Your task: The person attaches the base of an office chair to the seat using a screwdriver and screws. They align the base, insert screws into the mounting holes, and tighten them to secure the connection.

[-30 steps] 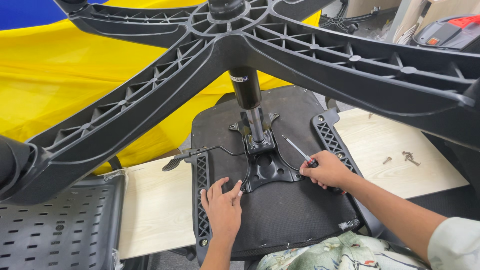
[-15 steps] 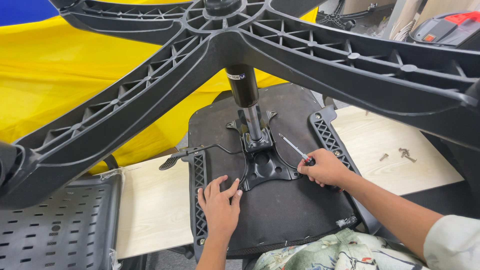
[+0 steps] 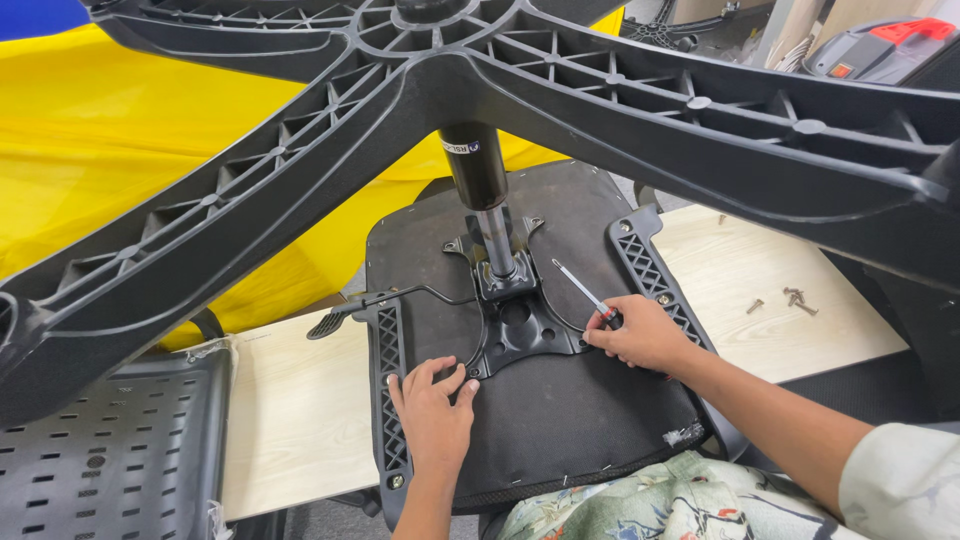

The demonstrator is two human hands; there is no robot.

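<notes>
An office chair lies upside down: its black seat underside (image 3: 560, 420) faces up on a pale wooden board (image 3: 290, 420). A metal mechanism plate (image 3: 520, 325) is on the seat, and the gas cylinder (image 3: 480, 190) rises from it to the black star base (image 3: 620, 90) overhead. My right hand (image 3: 640, 335) grips a screwdriver (image 3: 585, 290) whose shaft slants up and left beside the plate. My left hand (image 3: 435, 410) rests flat on the seat, fingertips at the plate's front left corner.
Several loose screws (image 3: 790, 298) lie on the board at right. A black lever (image 3: 365, 305) sticks out to the left. A perforated black panel (image 3: 100, 460) is at lower left, yellow cloth (image 3: 150, 150) behind, a grey and red tool case (image 3: 880, 45) at top right.
The hands hold nearly the same places on the seat. The view has shifted slightly; the screwdriver stays in my right hand.
</notes>
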